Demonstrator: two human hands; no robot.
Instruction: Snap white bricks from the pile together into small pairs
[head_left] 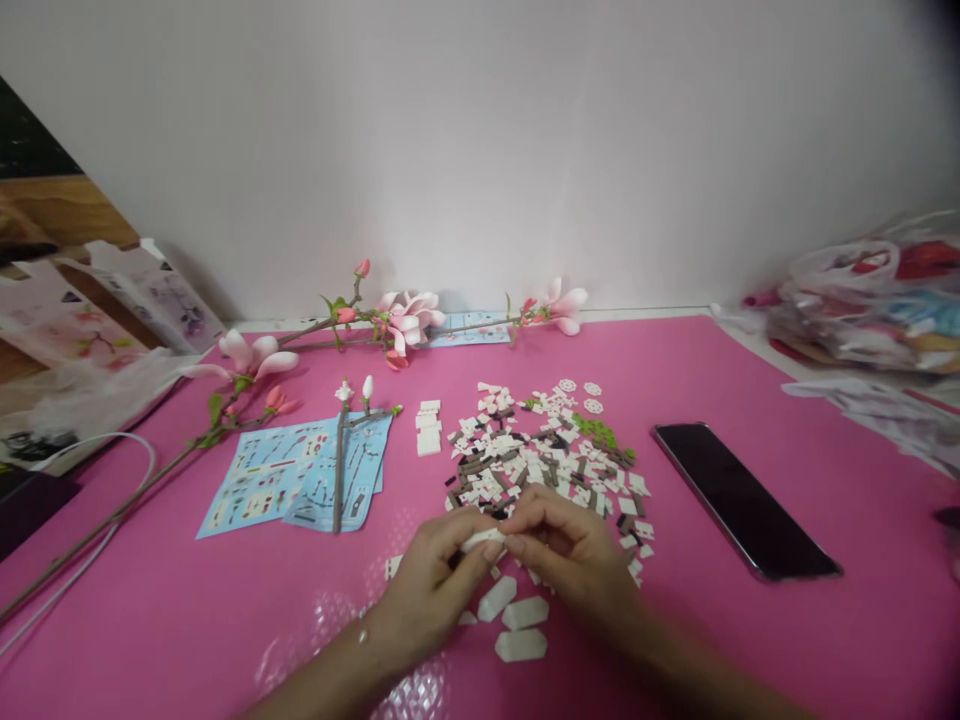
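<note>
Between the fingertips of my left hand [442,565] is a small white building brick piece [482,538], pinched by thumb and forefinger. My right hand [574,550] meets it at the right end, thumb and forefinger pressed together there; its other fingers are curled. Just beyond both hands spreads a pile of loose white, brown, green and black pieces [525,460]. Nearer me, below the hands, lie several flat white pointed pieces [523,645]. A brown brick-built branch [340,470] with white buds rests on blue instruction sheets [259,475] to the left.
Magnolia stems with pink flowers [409,315] lie along the back and left of the pink mat [187,600]. A black phone [746,500] lies right of the pile. Plastic bags [847,300] sit at the far right, printed boxes [127,300] at the left. A white cable [146,480] curves nearby.
</note>
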